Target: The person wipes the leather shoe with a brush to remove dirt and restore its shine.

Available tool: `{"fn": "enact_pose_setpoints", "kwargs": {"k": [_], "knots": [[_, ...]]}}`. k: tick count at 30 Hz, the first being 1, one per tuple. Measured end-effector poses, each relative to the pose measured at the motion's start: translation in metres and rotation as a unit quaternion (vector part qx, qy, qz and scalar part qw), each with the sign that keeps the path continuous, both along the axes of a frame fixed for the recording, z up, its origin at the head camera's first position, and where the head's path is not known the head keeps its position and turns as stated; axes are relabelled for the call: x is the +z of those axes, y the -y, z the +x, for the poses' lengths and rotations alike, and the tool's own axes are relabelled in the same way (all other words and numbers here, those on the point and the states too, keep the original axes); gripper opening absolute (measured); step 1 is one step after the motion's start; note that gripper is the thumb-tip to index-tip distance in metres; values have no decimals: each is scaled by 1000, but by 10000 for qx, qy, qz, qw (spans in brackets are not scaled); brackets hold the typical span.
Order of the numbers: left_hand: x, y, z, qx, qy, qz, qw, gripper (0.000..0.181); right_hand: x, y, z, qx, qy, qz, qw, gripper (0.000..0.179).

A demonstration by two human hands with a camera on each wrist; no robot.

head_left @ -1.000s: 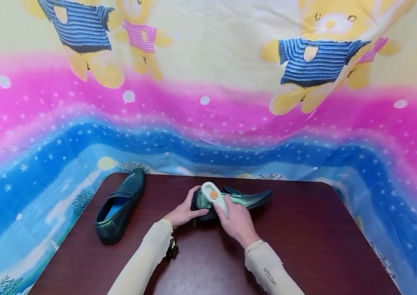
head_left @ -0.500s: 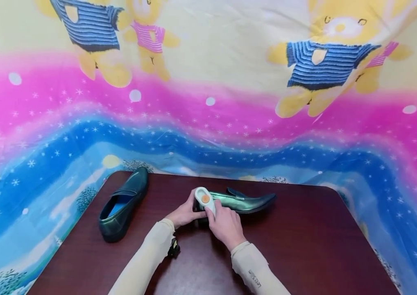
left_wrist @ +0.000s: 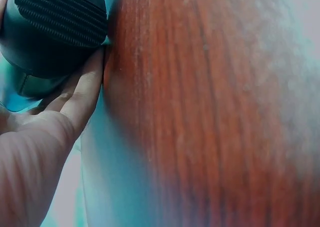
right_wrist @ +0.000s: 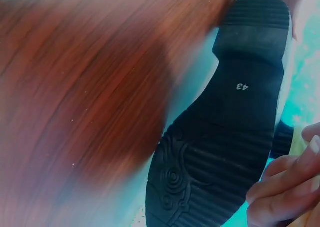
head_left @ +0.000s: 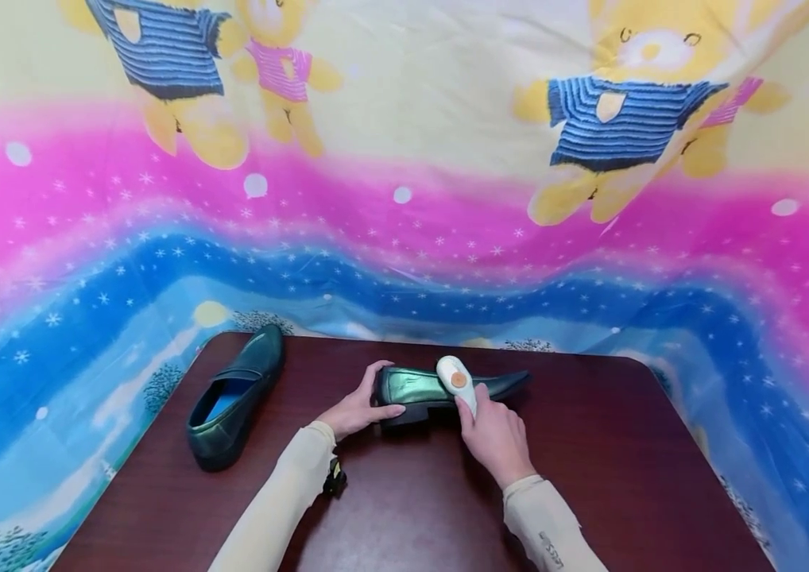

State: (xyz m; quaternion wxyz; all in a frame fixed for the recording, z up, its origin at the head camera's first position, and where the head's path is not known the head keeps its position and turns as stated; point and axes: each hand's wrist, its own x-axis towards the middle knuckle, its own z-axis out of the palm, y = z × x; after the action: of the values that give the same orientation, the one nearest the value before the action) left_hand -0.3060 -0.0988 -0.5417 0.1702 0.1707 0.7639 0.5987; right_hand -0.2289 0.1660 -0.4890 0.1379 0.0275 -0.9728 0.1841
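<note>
A dark green loafer is held above the table, its toe pointing right. My left hand grips it at the heel, thumb on the near side. In the left wrist view the ridged heel lies against my fingers. My right hand holds a white-handled brush with a round orange spot. Its head lies over the shoe's side, near the strap, which it hides. Dark bristles show beside the black sole, marked 43, in the right wrist view.
The matching loafer stands upright at the table's left, with a blue insole. A dark red-brown wooden table lies under both hands. Behind it hangs a cloth printed with bears, close to the table's back edge.
My right hand first carried the brush left to the shoe's heel, then back right to its front part. The left hand keeps its grip on the heel. The shoe's side tilts slightly.
</note>
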Motion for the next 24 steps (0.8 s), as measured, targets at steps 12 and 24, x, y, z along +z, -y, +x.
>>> {"fn": "enact_pose_setpoints", "kwargs": {"k": [12,24], "knots": [[2,11,-1,-335,-150,-295,9989,102,1,33,6,617,126,-429,9971,33],[0,8,-2,-342,-296,-197,9988,98,-11,63,5,1117,71,-170,9936,32]]}}
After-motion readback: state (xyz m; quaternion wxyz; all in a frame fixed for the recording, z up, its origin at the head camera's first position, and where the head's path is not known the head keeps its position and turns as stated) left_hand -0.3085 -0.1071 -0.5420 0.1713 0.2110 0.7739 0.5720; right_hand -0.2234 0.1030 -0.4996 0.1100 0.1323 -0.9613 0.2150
